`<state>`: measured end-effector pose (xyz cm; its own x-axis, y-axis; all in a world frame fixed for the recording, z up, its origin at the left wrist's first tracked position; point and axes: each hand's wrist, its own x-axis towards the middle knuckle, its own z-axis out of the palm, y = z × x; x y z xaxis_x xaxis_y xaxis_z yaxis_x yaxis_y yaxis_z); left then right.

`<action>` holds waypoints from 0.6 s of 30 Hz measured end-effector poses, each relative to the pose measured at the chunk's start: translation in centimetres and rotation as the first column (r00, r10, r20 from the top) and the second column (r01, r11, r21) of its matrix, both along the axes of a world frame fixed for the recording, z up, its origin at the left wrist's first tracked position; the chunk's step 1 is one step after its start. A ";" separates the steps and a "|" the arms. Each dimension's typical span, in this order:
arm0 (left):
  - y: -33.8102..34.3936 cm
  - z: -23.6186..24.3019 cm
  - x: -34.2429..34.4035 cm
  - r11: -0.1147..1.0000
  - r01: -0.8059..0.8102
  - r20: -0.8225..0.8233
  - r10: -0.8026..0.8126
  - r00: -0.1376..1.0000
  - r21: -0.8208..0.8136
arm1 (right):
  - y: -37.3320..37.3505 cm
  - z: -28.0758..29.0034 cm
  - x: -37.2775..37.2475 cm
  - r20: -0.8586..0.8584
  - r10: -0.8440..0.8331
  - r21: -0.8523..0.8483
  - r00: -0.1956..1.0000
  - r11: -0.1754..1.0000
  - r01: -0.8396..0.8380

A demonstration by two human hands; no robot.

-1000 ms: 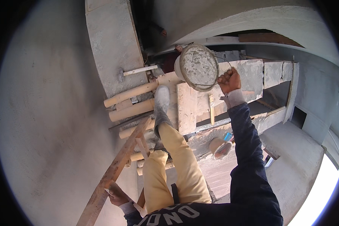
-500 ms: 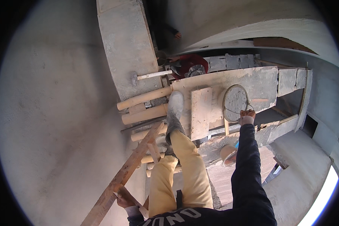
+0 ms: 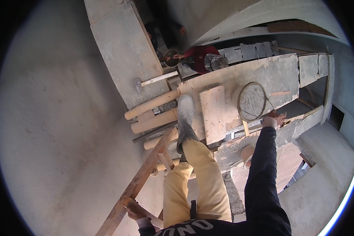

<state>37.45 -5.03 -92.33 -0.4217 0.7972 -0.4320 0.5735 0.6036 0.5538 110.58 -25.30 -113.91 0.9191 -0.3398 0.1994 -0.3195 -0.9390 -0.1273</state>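
My left hand [image 3: 133, 210] is closed around a rung of the wooden ladder [image 3: 124, 196], low in the view. My right arm reaches forward, and my right hand [image 3: 276, 118] is just beside the near right rim of a round bucket [image 3: 252, 102], its fingers apart. The bucket's thin wire handle [image 3: 270, 105] leans toward that hand and looks free of the grip. Grey material shows inside the bucket, which stands on the plank platform [image 3: 275, 74]. My booted foot [image 3: 185, 108] rests by a loose board [image 3: 213, 114] on the platform.
A hammer [image 3: 157, 79] lies on the long panel at left. Round timbers [image 3: 153, 104] stick out beneath the platform. Beyond it, a person in red [image 3: 202, 57] bends near another bucket [image 3: 171, 59], with another person's dark sleeve behind. Gaps [image 3: 299, 106] open between planks at right. A container [image 3: 247, 152] sits lower down.
My right hand has let go of the bucket's handle and shifted a little right. The whole view has tilted slightly. The people beyond the platform show more. My left hand keeps its hold.
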 end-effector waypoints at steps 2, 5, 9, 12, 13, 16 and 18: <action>-0.9 0.7 -0.4 0.998 -0.044 0.019 0.044 0.999 0.044 | 4.2 0.9 0.7 0.009 0.243 -0.098 0.970 0.966 -0.241; -0.8 0.9 0.4 0.997 -0.061 0.025 0.060 0.998 0.051 | 11.5 -2.2 0.1 0.099 0.601 0.263 0.793 0.753 -0.603; -0.2 0.6 -0.3 0.999 0.007 -0.042 -0.009 0.999 -0.032 | 19.5 -12.7 -2.3 -0.291 0.698 0.676 0.654 0.634 -0.376; -1.1 0.9 -1.3 1.000 0.002 -0.085 -0.004 0.996 -0.023 | 25.9 -17.7 -5.3 -0.417 0.735 0.610 0.535 0.663 -0.434; -0.9 1.3 0.2 0.998 -0.048 -0.112 0.045 0.993 -0.031 | 28.3 -18.7 -6.0 -0.539 0.671 0.575 0.509 0.735 -0.360; -0.3 2.0 1.9 0.998 -0.014 -0.202 0.001 0.979 -0.063 | 31.6 -23.1 -7.8 -0.520 0.650 0.670 0.554 0.713 -0.208; -0.4 1.1 -0.2 0.998 -0.011 -0.207 -0.003 0.978 -0.066 | 31.1 -31.0 -7.9 -0.559 0.572 0.697 0.600 0.716 -0.034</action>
<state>37.26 -5.46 -91.20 -0.5103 0.7680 -0.3870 0.6692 0.6373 0.3821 102.67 5.77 -144.88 0.7224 0.2031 -0.6610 -0.2620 -0.8042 -0.5335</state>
